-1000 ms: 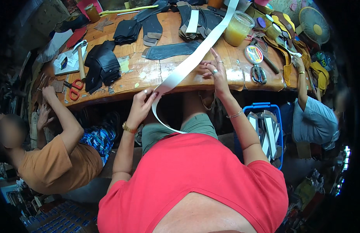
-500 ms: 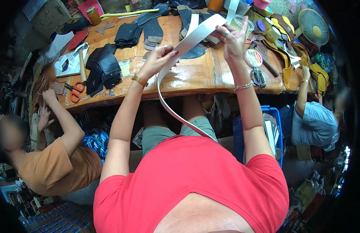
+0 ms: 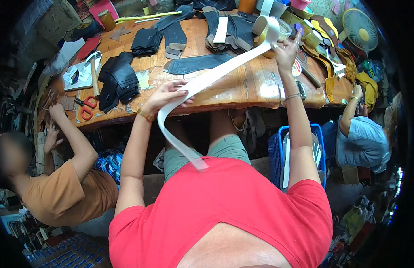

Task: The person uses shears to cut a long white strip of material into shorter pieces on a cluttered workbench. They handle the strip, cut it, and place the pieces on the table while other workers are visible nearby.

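A long white strip point(image 3: 228, 68) stretches slantwise between my two hands above the table's near side. My right hand point(image 3: 286, 56), farther out and to the right, pinches it near a loop at its far end. My left hand point(image 3: 168, 97) holds it lower down, thumb on top and fingers beneath. From there the strip's free tail curves down toward my lap, its tip blurred. Under the strip, a dark, sole-shaped piece point(image 3: 198, 63) lies on the wooden table point(image 3: 256, 80). A short white piece point(image 3: 221, 30) rests on dark cut pieces beyond.
On the left are red-handled scissors point(image 3: 86, 108), a hammer point(image 3: 94, 76) and stacked black pieces point(image 3: 120, 78). A blue basket point(image 3: 275, 154) holding strips stands right of my legs. Co-workers sit left point(image 3: 68, 192) and right point(image 3: 362, 142). A fan point(image 3: 360, 30) stands at the far right.
My right hand has moved right and a little nearer, my left hand left and nearer. The strip is pulled straighter between them, and its tail has swung left, its end now showing.
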Demonstrator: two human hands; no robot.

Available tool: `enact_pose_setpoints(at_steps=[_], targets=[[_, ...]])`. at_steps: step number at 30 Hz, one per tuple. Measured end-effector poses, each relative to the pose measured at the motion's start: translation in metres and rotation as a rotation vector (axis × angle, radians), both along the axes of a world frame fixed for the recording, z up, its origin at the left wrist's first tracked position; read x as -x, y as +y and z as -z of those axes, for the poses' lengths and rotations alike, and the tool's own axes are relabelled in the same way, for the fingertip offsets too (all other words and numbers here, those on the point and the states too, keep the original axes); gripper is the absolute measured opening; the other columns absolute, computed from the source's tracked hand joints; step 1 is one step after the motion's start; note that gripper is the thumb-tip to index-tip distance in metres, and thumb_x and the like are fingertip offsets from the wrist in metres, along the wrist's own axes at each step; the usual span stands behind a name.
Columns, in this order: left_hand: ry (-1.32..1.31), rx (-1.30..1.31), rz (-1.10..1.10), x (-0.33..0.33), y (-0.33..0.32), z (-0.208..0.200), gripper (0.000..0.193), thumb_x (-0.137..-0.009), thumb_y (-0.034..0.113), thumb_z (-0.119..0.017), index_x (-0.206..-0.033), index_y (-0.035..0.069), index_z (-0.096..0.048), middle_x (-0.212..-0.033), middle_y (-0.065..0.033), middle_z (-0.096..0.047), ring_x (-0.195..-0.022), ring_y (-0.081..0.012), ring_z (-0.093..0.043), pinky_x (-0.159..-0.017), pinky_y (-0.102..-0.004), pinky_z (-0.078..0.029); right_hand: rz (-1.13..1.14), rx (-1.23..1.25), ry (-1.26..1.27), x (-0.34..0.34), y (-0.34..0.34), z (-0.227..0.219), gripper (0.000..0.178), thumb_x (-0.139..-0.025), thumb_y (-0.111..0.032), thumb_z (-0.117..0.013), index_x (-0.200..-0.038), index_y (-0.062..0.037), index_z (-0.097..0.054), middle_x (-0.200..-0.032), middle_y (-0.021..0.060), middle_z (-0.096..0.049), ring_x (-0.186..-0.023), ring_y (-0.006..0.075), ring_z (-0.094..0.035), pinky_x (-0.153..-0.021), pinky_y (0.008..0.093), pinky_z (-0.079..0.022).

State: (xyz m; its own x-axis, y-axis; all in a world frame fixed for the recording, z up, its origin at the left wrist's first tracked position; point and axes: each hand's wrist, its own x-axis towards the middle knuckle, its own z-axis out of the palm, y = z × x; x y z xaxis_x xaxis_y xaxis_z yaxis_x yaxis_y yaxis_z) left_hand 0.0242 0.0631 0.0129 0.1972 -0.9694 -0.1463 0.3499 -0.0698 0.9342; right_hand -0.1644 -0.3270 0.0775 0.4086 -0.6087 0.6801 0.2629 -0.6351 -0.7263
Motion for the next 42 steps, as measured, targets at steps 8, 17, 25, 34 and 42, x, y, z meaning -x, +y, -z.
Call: enact_pose_setpoints(at_steps=[8, 17, 25, 34, 42], targets=[[-0.158, -0.185, -0.024, 0.001, 0.018, -0.009, 0.042, -0.099, 0.014, -0.061, -0.135, -0.004, -0.049, -0.086, -0.0154, -0.071, -0.069, -0.0183, -0.073, -0.054, -0.0255, -0.060, 0.233, 0.049, 0.267, 0.033, 0.046, 0.054, 0.093, -0.081, 0.007, -0.066, -0.158, -0.0108, -0.017, -0.113, 0.0161, -0.064, -0.079, 0.0176, -0.066, -0.066, 0.0298, -0.055], [-0.260, -0.233, 0.040, 0.001, 0.003, -0.006, 0.046, -0.099, 0.013, -0.061, -0.138, -0.007, -0.046, -0.082, -0.0140, -0.070, -0.065, -0.0192, -0.072, -0.053, -0.0263, -0.060, 0.204, 0.699, 0.523, 0.041, 0.141, 0.039, 0.064, -0.088, -0.027, -0.065, -0.147, -0.0114, -0.047, -0.160, 0.0161, -0.027, -0.143, 0.0334, -0.033, -0.113, 0.0519, -0.023], [-0.244, -0.226, 0.027, 0.005, 0.001, -0.011, 0.047, -0.099, 0.013, -0.062, -0.138, -0.007, -0.045, -0.081, -0.0142, -0.070, -0.065, -0.0196, -0.072, -0.053, -0.0268, -0.060, 0.482, 0.662, 0.950, 0.010, 0.109, 0.090, 0.089, -0.095, -0.064, -0.044, -0.149, 0.0062, -0.037, -0.167, 0.0193, 0.001, -0.154, 0.0335, 0.005, -0.114, 0.0694, -0.004], [-0.194, -0.243, -0.006, 0.006, 0.003, -0.009, 0.048, -0.096, 0.014, -0.066, -0.136, -0.006, -0.048, -0.082, -0.0132, -0.070, -0.067, -0.0197, -0.072, -0.058, -0.0295, -0.062, 0.440, 0.825, 1.075, 0.027, 0.125, 0.071, 0.097, -0.092, -0.071, -0.044, -0.140, 0.0137, -0.045, -0.166, 0.0188, -0.004, -0.155, 0.0295, 0.002, -0.116, 0.0663, 0.002], [-0.472, -0.173, -0.079, 0.000, 0.015, -0.002, 0.035, -0.091, 0.015, -0.071, -0.120, -0.004, -0.064, -0.072, -0.0023, -0.069, -0.060, -0.0030, -0.059, -0.052, -0.0189, -0.040, 0.428, 0.956, 1.146, 0.042, 0.067, 0.056, 0.071, -0.092, -0.069, -0.042, -0.147, -0.0254, -0.050, -0.168, 0.0066, -0.005, -0.155, 0.0235, 0.002, -0.118, 0.0619, 0.009]])
